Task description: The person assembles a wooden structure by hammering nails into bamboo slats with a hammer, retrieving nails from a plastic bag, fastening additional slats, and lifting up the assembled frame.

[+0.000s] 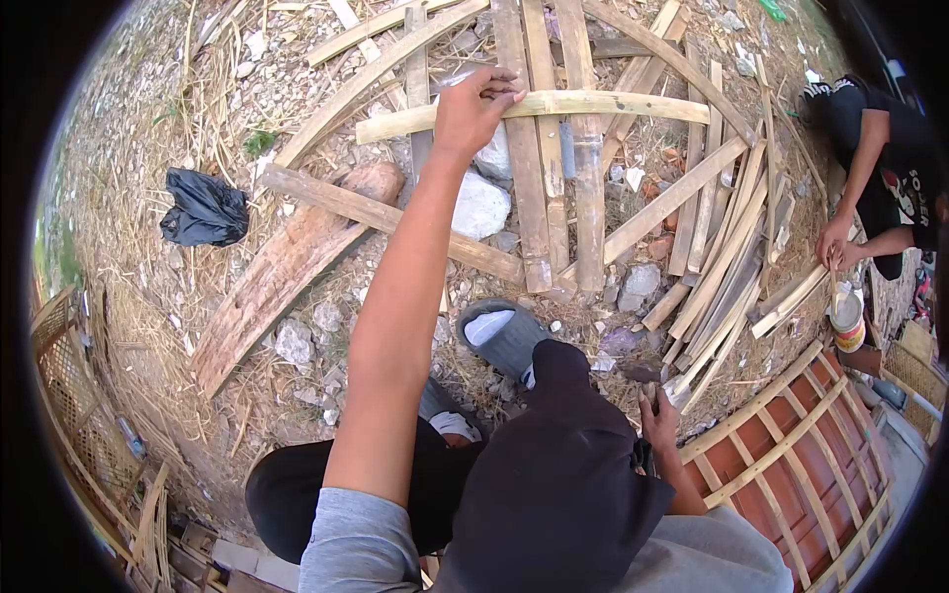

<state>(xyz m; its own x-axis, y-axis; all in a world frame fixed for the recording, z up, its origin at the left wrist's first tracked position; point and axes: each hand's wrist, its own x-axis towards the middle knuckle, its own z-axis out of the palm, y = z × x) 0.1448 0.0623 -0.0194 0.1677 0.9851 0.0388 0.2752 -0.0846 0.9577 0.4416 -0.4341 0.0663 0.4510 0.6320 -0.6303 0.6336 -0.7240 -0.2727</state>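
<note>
My left hand (482,107) reaches far forward, its fingers pinched at a pale split-bamboo strip (613,103). Whether something small is also between those fingertips is hidden. Under this curved strip run several long upright slats (529,188), inside an arched wooden frame (366,84) lying on the ground. Slanted slats (395,219) meet at the frame's lower middle. Close to my right knee, my right hand (659,420) is closed round a tool with a dark head that looks like a hammer (642,374); its handle is mostly covered.
Loose bamboo strips (727,272) are piled at the right. Another person (875,188) works there with both hands by a can (847,321). A slatted panel (791,445) lies lower right. At left are a thick plank (282,296), a black plastic bag (206,208) and scattered rocks (481,206).
</note>
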